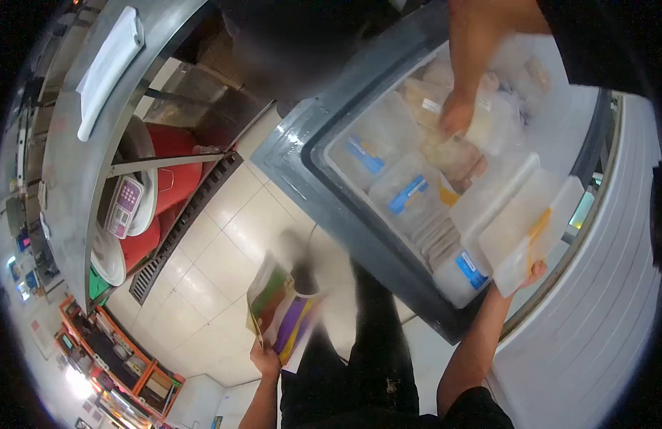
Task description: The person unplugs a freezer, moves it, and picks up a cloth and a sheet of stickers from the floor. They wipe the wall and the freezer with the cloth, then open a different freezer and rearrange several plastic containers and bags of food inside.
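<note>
At the lower left, my left hand (267, 360) is closed on the edge of a colorful printed package (292, 314) with green, purple and yellow areas. My right hand (535, 275) grips a translucent flat pack (524, 236) with a yellow-orange stripe, at the right side of an open chest freezer (288, 154). Inside the freezer lie several clear packs with blue labels (408, 194), beside bagged pale food (452, 157). A second long translucent pack (494, 193) leans next to the one I hold.
Another person's hand (457, 114) reaches into the freezer from the top, touching the bags. A metal counter (66, 164) stands at the left, with red containers (177, 171) and a scale (124, 206) beneath. A white ribbed panel (595, 300) borders the freezer's right side.
</note>
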